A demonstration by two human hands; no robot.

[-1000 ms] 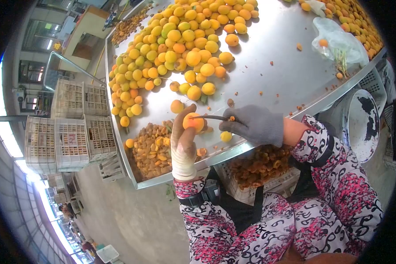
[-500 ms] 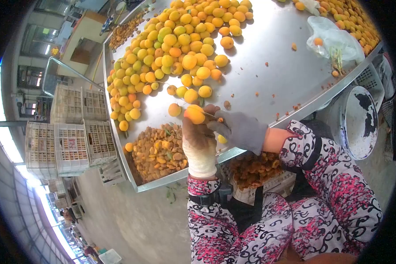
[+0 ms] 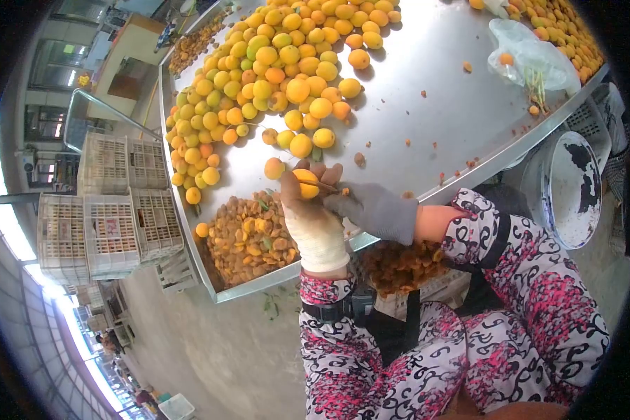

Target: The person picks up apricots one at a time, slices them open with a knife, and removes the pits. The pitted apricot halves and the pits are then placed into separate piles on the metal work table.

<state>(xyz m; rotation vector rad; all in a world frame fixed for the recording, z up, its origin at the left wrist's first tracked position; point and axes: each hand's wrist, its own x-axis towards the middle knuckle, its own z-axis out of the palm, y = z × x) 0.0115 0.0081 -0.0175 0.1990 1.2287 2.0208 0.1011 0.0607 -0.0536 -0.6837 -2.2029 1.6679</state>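
My left hand (image 3: pixel 313 227), in a white glove with brown-stained fingers, is closed around a yellow-orange apricot (image 3: pixel 305 183). My right hand (image 3: pixel 379 210), in a grey glove, pinches a thin blade-like tool (image 3: pixel 323 186) whose tip lies against that fruit; its exact kind is too small to make out. Both hands are close together above the near edge of the metal table (image 3: pixel 427 126). A heap of whole apricots (image 3: pixel 259 91) spreads beyond them. To the left of my left hand lies a pile of brownish split fruit pieces (image 3: pixel 248 241).
A crate of dark orange fruit pieces (image 3: pixel 402 269) sits below the table edge by my knees. A white bucket (image 3: pixel 572 189) stands at the right. Stacked plastic crates (image 3: pixel 108 227) are at the left. A plastic bag (image 3: pixel 528 59) lies on the table's far right.
My left hand has turned and shifted slightly left, its fingers now wrapped further around the apricot. The right hand stays close, tool against the fruit. The view has shifted slightly.
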